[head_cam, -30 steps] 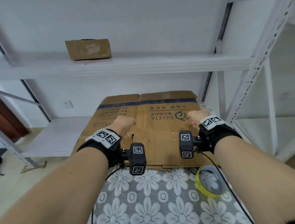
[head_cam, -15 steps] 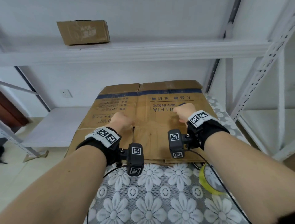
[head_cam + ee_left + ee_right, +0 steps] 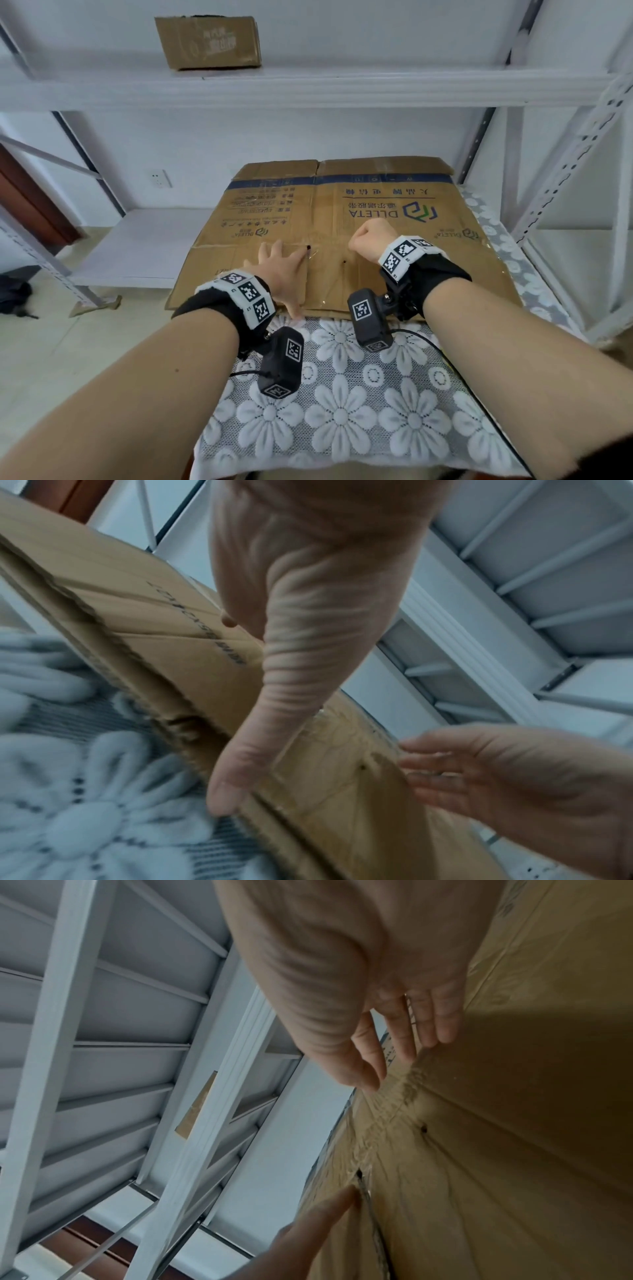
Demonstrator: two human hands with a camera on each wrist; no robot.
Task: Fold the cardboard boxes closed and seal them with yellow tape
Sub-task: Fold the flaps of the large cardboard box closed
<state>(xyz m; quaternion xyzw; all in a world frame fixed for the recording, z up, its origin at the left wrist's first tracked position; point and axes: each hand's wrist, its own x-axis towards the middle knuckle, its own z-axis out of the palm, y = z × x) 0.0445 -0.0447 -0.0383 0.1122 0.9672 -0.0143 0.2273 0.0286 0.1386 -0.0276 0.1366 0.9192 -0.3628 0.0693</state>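
**On the flowered cloth, a flat box and no tape in reach**

On the lace-covered surface (image 3: 342, 411) lay the big flattened brown cardboard box (image 3: 359, 219), printed side up. The left hand (image 3: 281, 274) pressed on it with fingers spread, thumb hooked at the near edge; the right hand (image 3: 371, 240) hovered just above, its grip loose and holding nothing. I judged the sheet could slide off the cloth if lifted one-sided. Yellow tape was nowhere visible.

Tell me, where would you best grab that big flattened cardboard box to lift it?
Probably the near edge of the flattened cardboard box, from the person's side. It lies flat on the flowered tablecloth, and there the left hand already has its thumb under the edge.
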